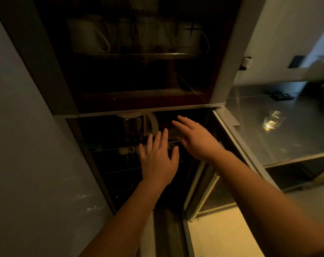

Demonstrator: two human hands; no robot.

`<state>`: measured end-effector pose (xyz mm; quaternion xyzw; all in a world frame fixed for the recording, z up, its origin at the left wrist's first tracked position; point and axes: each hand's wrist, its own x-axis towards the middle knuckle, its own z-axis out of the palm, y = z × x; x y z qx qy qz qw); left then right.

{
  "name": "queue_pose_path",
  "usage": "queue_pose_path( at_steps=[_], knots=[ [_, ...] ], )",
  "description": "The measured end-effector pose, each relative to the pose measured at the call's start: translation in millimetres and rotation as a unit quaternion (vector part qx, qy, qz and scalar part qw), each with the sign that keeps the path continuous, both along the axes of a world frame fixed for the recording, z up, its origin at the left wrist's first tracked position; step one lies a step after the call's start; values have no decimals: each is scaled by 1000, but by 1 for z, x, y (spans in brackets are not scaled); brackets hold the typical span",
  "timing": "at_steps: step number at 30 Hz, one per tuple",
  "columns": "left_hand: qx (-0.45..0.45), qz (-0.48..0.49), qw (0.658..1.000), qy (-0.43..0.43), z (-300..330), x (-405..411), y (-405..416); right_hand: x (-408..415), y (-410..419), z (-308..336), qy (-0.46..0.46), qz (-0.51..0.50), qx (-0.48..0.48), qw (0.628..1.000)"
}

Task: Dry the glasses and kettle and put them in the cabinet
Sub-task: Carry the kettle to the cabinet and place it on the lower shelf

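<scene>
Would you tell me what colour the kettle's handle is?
White or cream, seen in the head view: the kettle's handle, just beyond the hands.

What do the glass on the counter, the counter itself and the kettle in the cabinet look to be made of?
Glass: clear glass, see-through with bright glints.
Counter: probably brushed stainless steel, grey with soft reflections.
Kettle: pale handle, likely plastic; body looks transparent, too dark to confirm.
</scene>
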<state>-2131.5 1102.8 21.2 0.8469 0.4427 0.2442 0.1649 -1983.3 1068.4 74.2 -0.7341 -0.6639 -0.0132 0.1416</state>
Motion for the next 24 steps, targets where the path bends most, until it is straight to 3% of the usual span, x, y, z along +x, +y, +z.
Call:
queue_pose_path(
  at_steps=[6,11,17,24],
  knots=[
    [-52,-102,993,-41,27,54,-51,78,-62,39,-46,-1,3,999],
    [-80,-147,986,-3,46,95,-89,124,-106,36,-54,-27,-22,998],
    [-88,-159,980,84,51,133,-131,147,-130,17,-41,10,-26,999],
    [-90,-119,986,79,47,137,-138,142,-132,4,48,49,-16,998]
  ],
)
